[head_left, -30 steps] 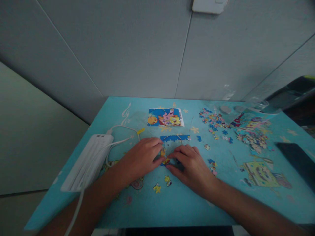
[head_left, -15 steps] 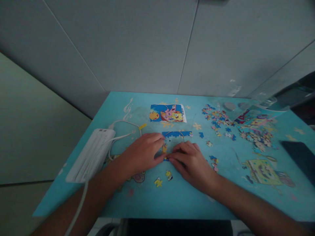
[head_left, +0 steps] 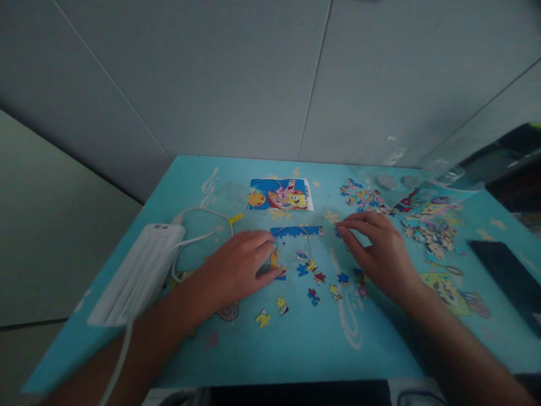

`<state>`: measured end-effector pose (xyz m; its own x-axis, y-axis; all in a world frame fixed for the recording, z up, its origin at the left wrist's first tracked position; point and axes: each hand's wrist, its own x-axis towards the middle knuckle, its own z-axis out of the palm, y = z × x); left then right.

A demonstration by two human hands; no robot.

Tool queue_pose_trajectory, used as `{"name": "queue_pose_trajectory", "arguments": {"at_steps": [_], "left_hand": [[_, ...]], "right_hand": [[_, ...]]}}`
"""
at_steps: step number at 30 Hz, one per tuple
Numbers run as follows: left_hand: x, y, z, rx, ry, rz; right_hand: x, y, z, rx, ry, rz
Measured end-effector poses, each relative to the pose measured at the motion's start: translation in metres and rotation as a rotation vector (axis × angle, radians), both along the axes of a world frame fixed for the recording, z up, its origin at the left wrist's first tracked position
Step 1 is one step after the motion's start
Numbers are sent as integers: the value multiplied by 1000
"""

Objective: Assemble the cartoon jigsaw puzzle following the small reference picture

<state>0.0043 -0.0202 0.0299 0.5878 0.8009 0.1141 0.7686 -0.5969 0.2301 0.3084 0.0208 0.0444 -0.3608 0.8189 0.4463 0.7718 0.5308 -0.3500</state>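
Observation:
My left hand (head_left: 245,259) rests at the left side of a partly joined puzzle border, its fingertips on the border's left edge (head_left: 274,260) with thumb and fingers apart. The blue top strip (head_left: 296,231) of the border runs to the right from those fingertips. My right hand (head_left: 376,242) is right of the strip, thumb and index fingertips together at a small blue piece (head_left: 339,231). Loose pieces (head_left: 311,265) lie between the hands, and two yellow ones (head_left: 262,318) lie nearer the front. The reference picture (head_left: 279,194) lies behind the strip.
A white power strip (head_left: 135,270) with cables is at the left. Two piles of pieces (head_left: 435,237), a clear plastic container and a printed sheet (head_left: 435,200) are at the right back. A dark phone-like slab (head_left: 502,276) lies at the far right, and a wall stands behind the table.
My right hand has moved away from the border, right and back, to the small blue piece, uncovering loose pieces. My left hand stays at the border. The view has shifted slightly.

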Motion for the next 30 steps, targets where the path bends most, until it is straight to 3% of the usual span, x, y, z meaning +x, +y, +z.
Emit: {"name": "queue_pose_trajectory", "arguments": {"at_steps": [4,10,14,19,30], "left_hand": [[1,0,-1,11,-5,-1],[1,-1,-2,32,-16,13],[0,-2,-4,45,-6,5],[1,-1,-4,39,-7,4],[1,1,-4,19,-10,10]], "right_hand": [[-1,-1,-2,-48,-7,68],[-18,-18,-2,-155,-149,400],[-30,-34,-4,-111,-262,520],[-27,-48,-8,-79,-355,533],[17,-64,-2,-72,-453,455]]}}
